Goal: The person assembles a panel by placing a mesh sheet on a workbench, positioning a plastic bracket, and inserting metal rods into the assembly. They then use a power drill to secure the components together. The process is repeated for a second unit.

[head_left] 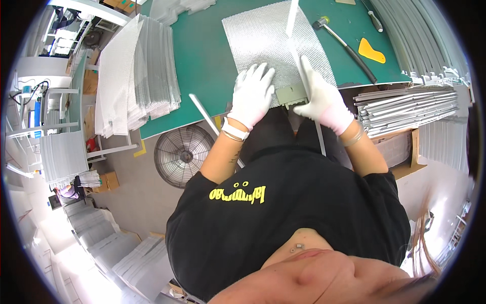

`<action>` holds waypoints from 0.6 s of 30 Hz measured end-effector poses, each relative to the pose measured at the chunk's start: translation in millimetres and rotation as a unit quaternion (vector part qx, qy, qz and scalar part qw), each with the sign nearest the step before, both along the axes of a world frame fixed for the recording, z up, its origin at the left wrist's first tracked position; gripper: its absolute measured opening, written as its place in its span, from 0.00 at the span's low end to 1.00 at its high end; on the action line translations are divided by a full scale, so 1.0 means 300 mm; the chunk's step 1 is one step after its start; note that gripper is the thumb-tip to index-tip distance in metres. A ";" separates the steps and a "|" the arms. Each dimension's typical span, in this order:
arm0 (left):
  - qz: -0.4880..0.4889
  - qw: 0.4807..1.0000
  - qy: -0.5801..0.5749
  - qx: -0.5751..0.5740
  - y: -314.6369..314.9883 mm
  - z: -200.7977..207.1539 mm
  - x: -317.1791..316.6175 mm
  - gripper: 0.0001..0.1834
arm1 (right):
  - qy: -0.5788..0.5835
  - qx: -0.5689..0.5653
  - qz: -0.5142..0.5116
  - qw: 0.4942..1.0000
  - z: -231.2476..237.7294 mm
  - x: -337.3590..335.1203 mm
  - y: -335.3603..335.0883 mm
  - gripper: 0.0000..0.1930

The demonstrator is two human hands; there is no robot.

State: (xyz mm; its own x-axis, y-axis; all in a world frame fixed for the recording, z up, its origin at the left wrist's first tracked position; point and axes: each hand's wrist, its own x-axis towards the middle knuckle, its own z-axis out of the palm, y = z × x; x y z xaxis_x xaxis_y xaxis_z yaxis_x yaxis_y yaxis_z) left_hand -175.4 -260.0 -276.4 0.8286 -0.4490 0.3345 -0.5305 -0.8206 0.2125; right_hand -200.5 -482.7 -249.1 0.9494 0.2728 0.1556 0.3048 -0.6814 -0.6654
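Observation:
My left hand (253, 95), in a white glove, lies with outstretched fingers on the near left part of a silver mesh-textured sheet (263, 38). My right hand (323, 99), gloved too, is curled at the sheet's near right side, against a long thin white strip (292, 19). The strip runs from the far edge, past the fingers, toward my lap; the hand partly hides it. Between both hands a small grey-green block (291, 95) sits at the table's near edge. A second pale strip (202, 109) slants down left of my left wrist.
Right of the sheet lie a hammer (349, 50), a yellow scraper (371, 50) and a screwdriver (373, 19) on the green table (200, 55). Silver sheets (144, 71) are stacked at left. Bundled metal strips (407, 109) lie at right. A round floor fan (185, 156) stands below left.

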 end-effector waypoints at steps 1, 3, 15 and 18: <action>-0.005 1.000 0.003 0.012 -0.005 -0.013 0.011 0.22 | 0.000 -0.017 -0.010 1.000 -0.003 -0.010 0.008 0.55; -0.002 1.000 0.003 -0.001 0.000 -0.029 0.006 0.22 | 0.000 -0.050 -0.027 0.998 -0.006 -0.019 0.025 0.55; 0.005 1.000 0.013 -0.018 -0.007 -0.046 -0.007 0.22 | -0.059 -0.059 -0.006 0.997 -0.048 -0.024 0.009 0.45; -0.022 1.000 0.015 -0.009 0.010 -0.018 0.011 0.22 | -0.036 -0.055 0.009 0.998 -0.019 -0.009 0.006 0.42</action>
State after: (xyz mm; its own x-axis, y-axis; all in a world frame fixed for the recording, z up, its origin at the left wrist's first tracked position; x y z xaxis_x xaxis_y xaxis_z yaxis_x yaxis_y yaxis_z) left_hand -172.1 -257.1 -281.7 0.8178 -0.4795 0.3184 -0.5592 -0.7929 0.2422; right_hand -203.1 -481.1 -254.7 0.9320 0.3081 0.1911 0.3612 -0.7432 -0.5632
